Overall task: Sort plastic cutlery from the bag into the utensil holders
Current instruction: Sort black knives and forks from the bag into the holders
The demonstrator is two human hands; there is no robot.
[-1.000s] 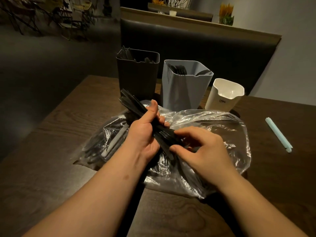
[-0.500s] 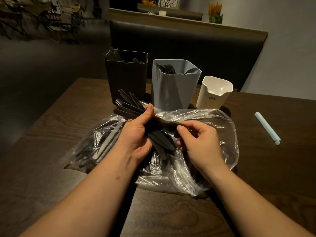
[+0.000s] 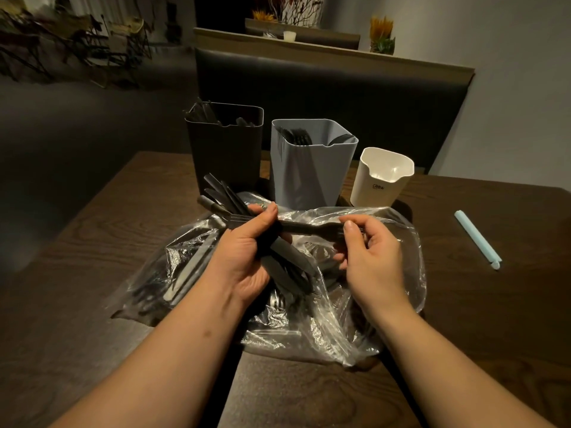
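Note:
My left hand [image 3: 247,257] grips a bundle of black plastic cutlery [image 3: 222,196], fanned out above a clear plastic bag [image 3: 309,329] on the table. My right hand [image 3: 370,261] pinches one black piece [image 3: 309,227] that lies crosswise from the bundle toward the right. More cutlery lies inside the bag. Behind the bag stand three holders: a black holder [image 3: 225,149] with cutlery in it, a grey holder [image 3: 309,168] with black forks, and a shorter white holder [image 3: 383,180] in which I see no cutlery.
The dark wooden table [image 3: 92,242] carries a light blue pen-like stick [image 3: 477,239] at the right. A dark upholstered bench back [image 3: 340,97] rises behind the holders. The table's left edge drops to the floor.
My right hand has drawn one black piece sideways to the right, out of the bundle. The bundle in my left hand has fanned out and the view has shifted slightly.

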